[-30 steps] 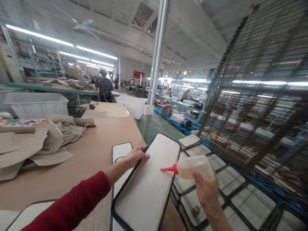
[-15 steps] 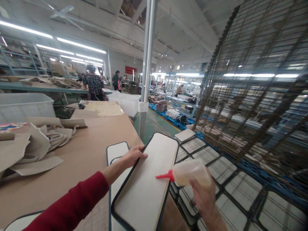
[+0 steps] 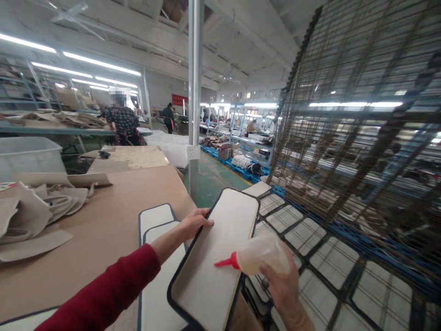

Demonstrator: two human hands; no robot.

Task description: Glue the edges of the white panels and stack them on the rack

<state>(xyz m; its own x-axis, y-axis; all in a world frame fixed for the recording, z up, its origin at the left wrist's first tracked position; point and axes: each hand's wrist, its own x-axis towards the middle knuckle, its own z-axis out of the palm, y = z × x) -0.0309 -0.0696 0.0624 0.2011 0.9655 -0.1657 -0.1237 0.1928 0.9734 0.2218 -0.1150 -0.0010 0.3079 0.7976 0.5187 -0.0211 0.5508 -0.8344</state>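
The left hand point(image 3: 195, 225), reaching out of a dark red sleeve point(image 3: 113, 285), is pinching the left long edge of a white rectangular panel with rounded corners and a raised black rim point(image 3: 210, 271), its thumb lying on the white face. The panel is tilting away to the upper right. The right hand point(image 3: 284, 280) is wrapping around a translucent, soft-looking bottle with pale yellowish liquid point(image 3: 260, 255), holding it on its side. Its red tapered nozzle point(image 3: 225, 262) is pointing left over the middle of the panel; whether the tip is touching is impossible to tell.

Below and left of the panel, two similar dark-edged white panels point(image 3: 158, 215) are overlapping on a tan-covered table point(image 3: 120, 197). Farther left, beige flat pieces point(image 3: 51, 207) are lying in a loose heap. To the right, rows of white rounded panels point(image 3: 337, 257) are resting beneath a slanting wire grid point(image 3: 354, 92). In the background, a person in a checked shirt point(image 3: 122, 122) is standing near a long table.
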